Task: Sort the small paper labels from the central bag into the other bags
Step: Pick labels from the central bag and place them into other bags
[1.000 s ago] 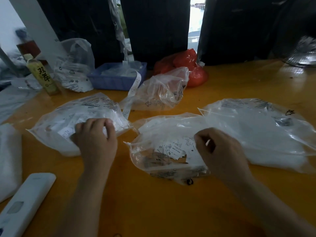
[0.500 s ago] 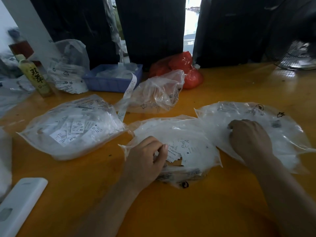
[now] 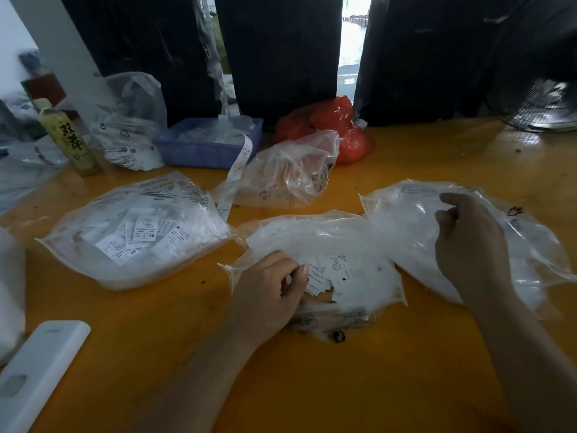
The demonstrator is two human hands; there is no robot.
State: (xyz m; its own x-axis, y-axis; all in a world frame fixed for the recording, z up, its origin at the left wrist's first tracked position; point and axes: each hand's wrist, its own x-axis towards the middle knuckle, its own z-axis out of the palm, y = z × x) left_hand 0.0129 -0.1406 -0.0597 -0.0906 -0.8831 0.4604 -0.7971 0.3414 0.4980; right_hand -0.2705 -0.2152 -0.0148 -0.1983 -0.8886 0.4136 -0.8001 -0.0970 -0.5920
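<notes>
Over right bag (image 3: 406,232), right hand (image 3: 468,245) lifted, fingers now curled.

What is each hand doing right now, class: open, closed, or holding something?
Left hand: fingers curled, pinching paper labels in the central bag.
Right hand: over the right bag; its grip cannot be told.

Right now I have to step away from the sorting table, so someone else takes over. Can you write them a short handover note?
Left hand: fingers curled at the central bag, pinching at the paper labels; a firm grip cannot be confirmed.
Right hand: fingers curled over the right bag; whether it holds a label is unclear.
Left bag: already holds XS labels.
Left to do: many labels remain in the central bag.
</notes>
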